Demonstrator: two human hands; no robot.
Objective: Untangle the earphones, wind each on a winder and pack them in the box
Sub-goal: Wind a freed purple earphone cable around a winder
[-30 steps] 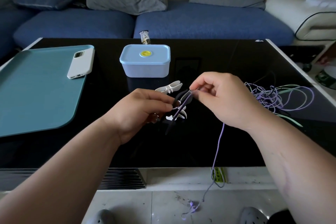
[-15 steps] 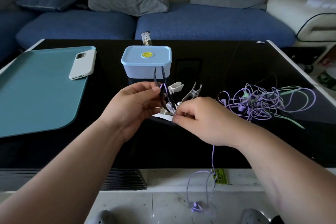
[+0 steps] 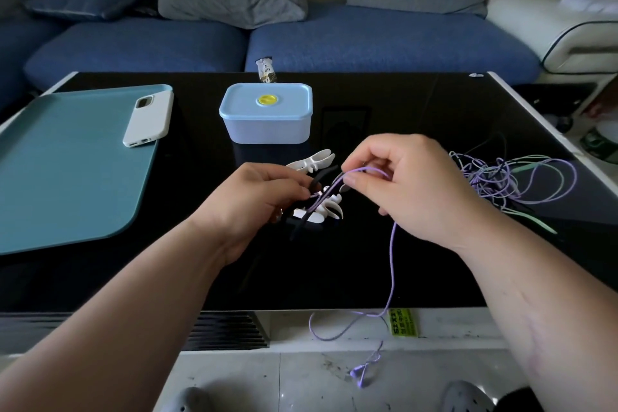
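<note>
Black table (image 3: 401, 110): winding step in hand. Purple cord (image 3: 391, 264) pinched by right hand (image 3: 411, 187), dark winder (image 3: 321, 174) apparently gripped by left hand (image 3: 254, 207); next wrap needed.

My left hand (image 3: 254, 201) pinches a black plastic fishbone-shaped winder (image 3: 317, 179) over the glossy black table (image 3: 401, 104). My right hand (image 3: 408, 187) pinches a thin purple earphone cable (image 3: 391, 261) laid across it, slack hanging past the near table edge. White plastic winders (image 3: 312, 160) just beyond. Tangled purple-and-green earphone pile (image 3: 501, 181) to the right. Lidded pale-blue plastic box (image 3: 267, 124) behind.
</note>
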